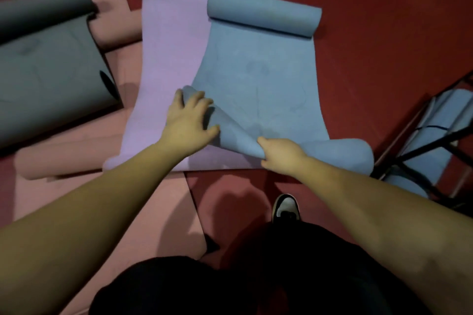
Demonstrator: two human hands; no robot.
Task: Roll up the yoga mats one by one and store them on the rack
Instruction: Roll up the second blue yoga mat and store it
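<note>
Across the middle of the head view, the blue yoga mat [258, 71] is lying mostly unrolled on the red floor [384, 20], its far end curling into a loose roll toward the top of the frame and its near edge just beginning to be turned over. The left hand [188, 120] is pressing down on the lifted near-left corner with fingers curving over the fold, while the right hand [277, 153] is pinching the near edge at lower centre, thumb on top of the material; both are clamping onto this one mat. Beneath and to its left, a purple mat [166, 59] is spreading flat, partly overlapped by the blue one. Pink mats [143, 212] are sprawling at lower left and upper left, and a dark grey mat [48, 59] is sitting half rolled at the left edge. At the right edge, a black metal rack [419, 146] is already holding what looks like a light blue rolled mat [440, 120]. Judging by this, the job is standing early: roughly one mat seems stored, the blue one is only starting its roll, and several others are waiting on the floor. A shoe [285, 208] is showing at bottom centre.
</note>
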